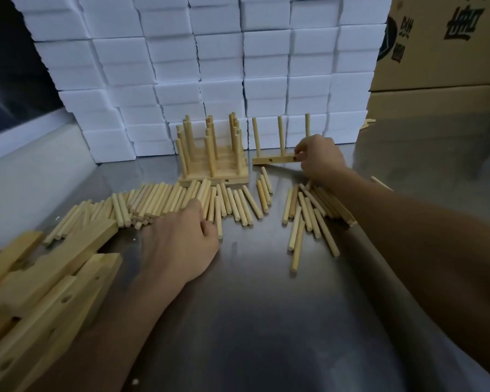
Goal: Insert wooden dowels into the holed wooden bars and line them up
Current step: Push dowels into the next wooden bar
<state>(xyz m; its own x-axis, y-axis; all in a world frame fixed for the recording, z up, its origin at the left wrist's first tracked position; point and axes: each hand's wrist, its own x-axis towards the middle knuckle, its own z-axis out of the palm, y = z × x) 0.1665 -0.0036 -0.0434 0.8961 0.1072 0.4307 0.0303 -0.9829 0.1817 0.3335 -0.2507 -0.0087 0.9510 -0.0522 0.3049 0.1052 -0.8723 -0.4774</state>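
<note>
A holed wooden bar [273,159] with three upright dowels [281,135] set in it is held at its right end by the right hand [320,158], whose fingers are curled round that end; the bar lies flat on the metal table [252,321], far from the viewer and just in front of a wall of white foam blocks [210,66]. Just to the left of this bar, a group of finished bars [214,168], each with standing dowels, is lined up side by side, apart from both hands. Loose dowels [159,202] are spread across the table in a long row nearer the viewer. The left hand [181,244] is laid on this row with its fingers bent down onto the dowels; whether a dowel is actually gripped cannot be told. A second scatter of dowels [309,213] lies below the right hand and beside the right forearm. Unfilled holed bars [54,278] are piled at the near left, beside the left forearm. Cardboard boxes [441,43] are stacked at the far right.
</note>
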